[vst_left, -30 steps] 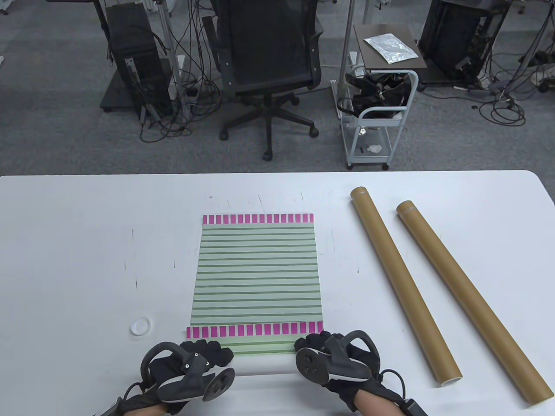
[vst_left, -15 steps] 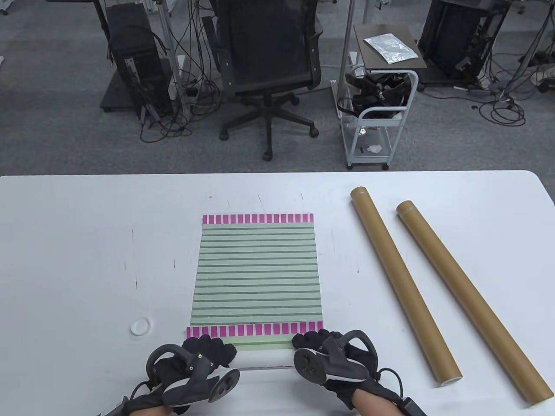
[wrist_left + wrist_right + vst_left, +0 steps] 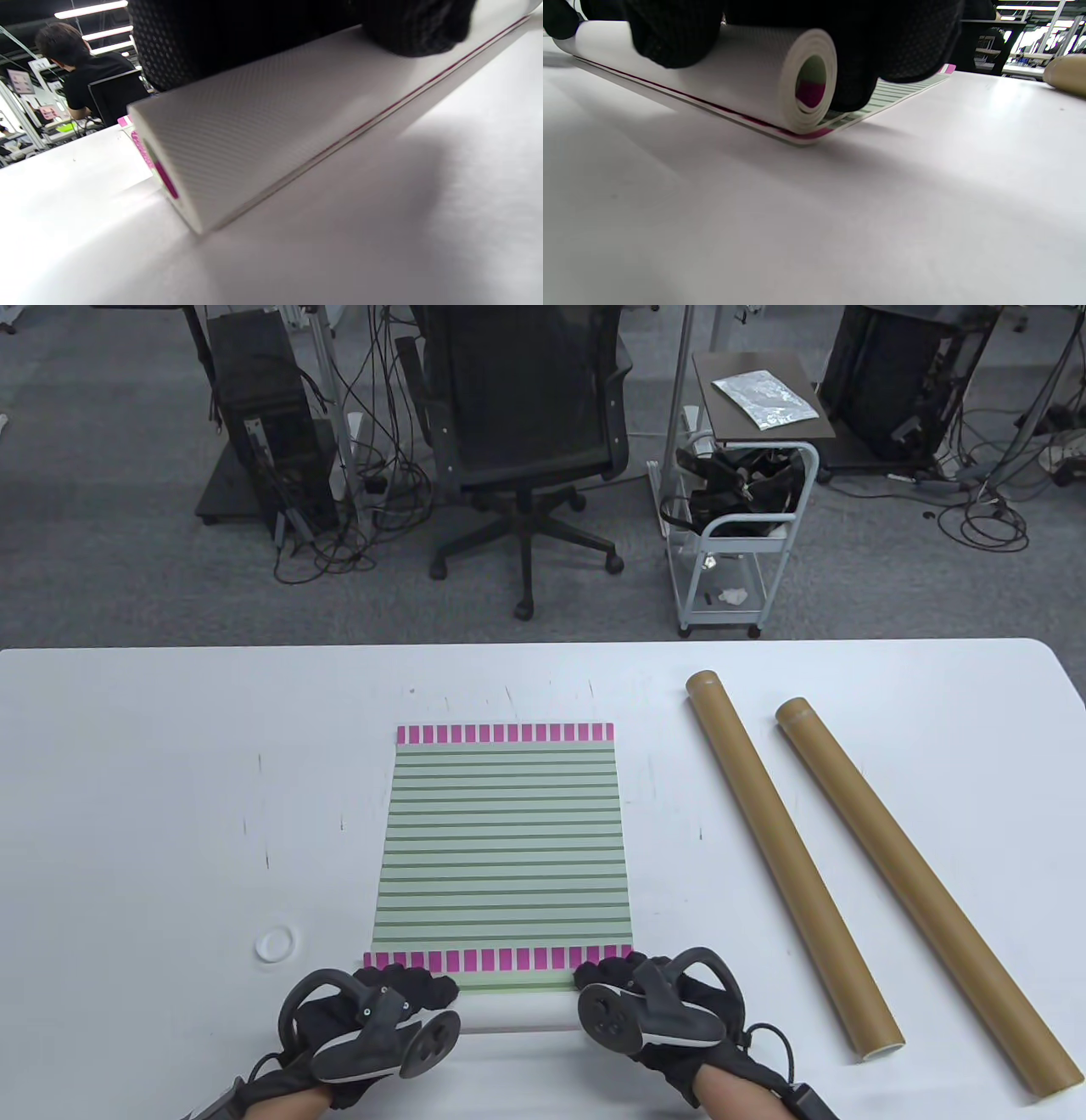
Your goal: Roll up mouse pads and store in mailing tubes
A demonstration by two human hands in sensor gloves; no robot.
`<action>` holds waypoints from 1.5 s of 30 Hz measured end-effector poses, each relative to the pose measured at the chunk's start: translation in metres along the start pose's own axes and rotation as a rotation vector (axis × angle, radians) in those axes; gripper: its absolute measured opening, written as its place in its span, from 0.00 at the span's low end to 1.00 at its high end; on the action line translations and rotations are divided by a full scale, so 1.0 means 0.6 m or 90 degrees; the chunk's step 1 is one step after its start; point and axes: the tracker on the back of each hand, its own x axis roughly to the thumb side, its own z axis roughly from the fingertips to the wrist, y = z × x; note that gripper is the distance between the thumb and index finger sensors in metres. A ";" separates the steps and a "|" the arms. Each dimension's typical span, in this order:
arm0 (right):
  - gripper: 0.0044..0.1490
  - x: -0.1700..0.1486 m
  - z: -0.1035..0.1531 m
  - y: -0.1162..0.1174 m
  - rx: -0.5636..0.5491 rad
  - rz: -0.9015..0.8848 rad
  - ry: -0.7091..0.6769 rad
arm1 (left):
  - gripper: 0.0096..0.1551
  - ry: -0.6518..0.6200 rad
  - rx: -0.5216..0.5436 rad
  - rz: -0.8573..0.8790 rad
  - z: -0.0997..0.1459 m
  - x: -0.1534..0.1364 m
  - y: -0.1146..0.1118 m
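A green-striped mouse pad (image 3: 505, 831) with pink block bands lies flat in the table's middle. Its near end is rolled into a white roll (image 3: 517, 1011) at the front edge. My left hand (image 3: 407, 988) grips the roll's left end, with fingers curled over it. My right hand (image 3: 611, 976) grips the right end. In the right wrist view the gloved fingers (image 3: 670, 38) wrap over the roll (image 3: 755, 80), which rests on a flat pink-edged layer. In the left wrist view the glove (image 3: 254, 38) presses on the roll (image 3: 237, 140). Two brown mailing tubes (image 3: 789, 857) (image 3: 925, 891) lie to the right.
A small white round cap (image 3: 276, 943) lies on the white table (image 3: 170, 780) left of the pad. The nearer tube's open end (image 3: 882, 1048) faces the front edge. An office chair (image 3: 526, 432) and a cart (image 3: 738, 526) stand beyond the table.
Both hands stay on the roll. The left hand moved slightly forward and right, then came back a little. The roll and the pink band barely shifted.
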 end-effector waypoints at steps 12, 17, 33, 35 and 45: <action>0.34 0.004 0.008 -0.005 -0.069 0.017 -0.006 | 0.31 0.004 -0.017 -0.002 -0.004 0.002 -0.007; 0.32 -0.001 0.000 0.001 -0.061 -0.001 0.011 | 0.34 0.012 0.059 -0.008 0.004 0.007 0.001; 0.36 -0.009 -0.005 0.006 -0.021 -0.050 0.013 | 0.31 0.012 -0.026 0.055 -0.009 -0.009 -0.010; 0.36 -0.008 -0.002 0.005 -0.018 -0.049 0.008 | 0.31 0.002 -0.025 0.062 -0.005 -0.009 -0.010; 0.33 -0.006 0.001 0.003 -0.048 0.002 0.010 | 0.30 0.011 -0.044 0.093 -0.010 -0.016 -0.018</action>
